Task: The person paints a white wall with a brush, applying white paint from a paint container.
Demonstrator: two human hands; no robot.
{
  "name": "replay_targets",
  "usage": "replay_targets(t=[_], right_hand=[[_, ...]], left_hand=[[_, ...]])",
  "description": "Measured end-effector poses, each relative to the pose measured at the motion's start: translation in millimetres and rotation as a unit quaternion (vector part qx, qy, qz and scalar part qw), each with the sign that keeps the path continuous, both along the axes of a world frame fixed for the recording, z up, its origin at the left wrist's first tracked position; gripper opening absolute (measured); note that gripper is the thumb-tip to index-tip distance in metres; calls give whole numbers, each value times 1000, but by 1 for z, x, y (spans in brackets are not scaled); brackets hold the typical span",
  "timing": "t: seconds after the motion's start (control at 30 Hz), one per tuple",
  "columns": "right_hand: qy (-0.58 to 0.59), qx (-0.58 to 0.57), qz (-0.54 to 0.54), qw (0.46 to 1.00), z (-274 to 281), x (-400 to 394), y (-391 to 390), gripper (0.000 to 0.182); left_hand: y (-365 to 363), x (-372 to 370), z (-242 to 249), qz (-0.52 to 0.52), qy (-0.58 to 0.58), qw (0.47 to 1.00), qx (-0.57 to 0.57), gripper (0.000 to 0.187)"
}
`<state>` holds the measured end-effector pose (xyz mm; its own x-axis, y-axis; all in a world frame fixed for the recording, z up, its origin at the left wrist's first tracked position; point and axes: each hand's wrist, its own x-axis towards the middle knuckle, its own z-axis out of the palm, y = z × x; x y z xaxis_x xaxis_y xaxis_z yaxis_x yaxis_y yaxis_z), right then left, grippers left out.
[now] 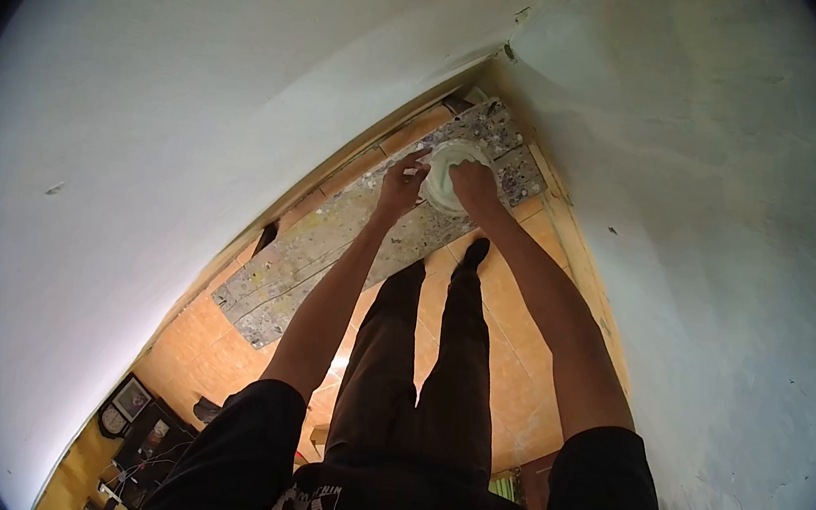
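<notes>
A round, pale translucent bucket (pixel 442 193) stands on a paint-speckled plank at the far end, with whitish contents inside. At the bucket's left rim is my left hand (pixel 403 186), its fingers apart and slightly bent; whether it touches the rim is hard to see. My right hand (pixel 476 190) reaches over the bucket's right side with its fingers curled in. Anything within that grip is hidden from this angle.
The long speckled plank (pixel 295 272) runs diagonally above the orange tiled floor (pixel 506 367). Pale walls (pixel 171 127) meet in a corner just beyond it. My legs (pixel 416 357) are close to the plank's near edge. Framed items (pixel 124 404) and cables lie at lower left.
</notes>
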<state>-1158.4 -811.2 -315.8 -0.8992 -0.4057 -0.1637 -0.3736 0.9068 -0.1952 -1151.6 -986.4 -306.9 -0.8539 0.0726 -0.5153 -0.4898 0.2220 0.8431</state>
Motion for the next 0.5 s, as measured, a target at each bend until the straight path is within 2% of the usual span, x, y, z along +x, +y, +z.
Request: replay_targets(t=[0.17,0.27,0.33,0.47,0.5], right_hand=[[-25,20,-29,999,5,-5,-4,6],[-31,1,4,1000,0,2,-2,7],[-26,15,-16,999,8,2,-7,7],[-69,45,-67,994,6,-7,-14,7],[-46,27,-48,997,1,-7,-10,7]], left_hand=[[0,1,-7,8,13,1000,27,38],[0,2,-7,11,1,1000,16,29],[0,-1,-1,0,-12,1000,4,21],[0,1,-2,-7,17,1000,8,20],[-3,1,-7,-9,31,999,5,21]])
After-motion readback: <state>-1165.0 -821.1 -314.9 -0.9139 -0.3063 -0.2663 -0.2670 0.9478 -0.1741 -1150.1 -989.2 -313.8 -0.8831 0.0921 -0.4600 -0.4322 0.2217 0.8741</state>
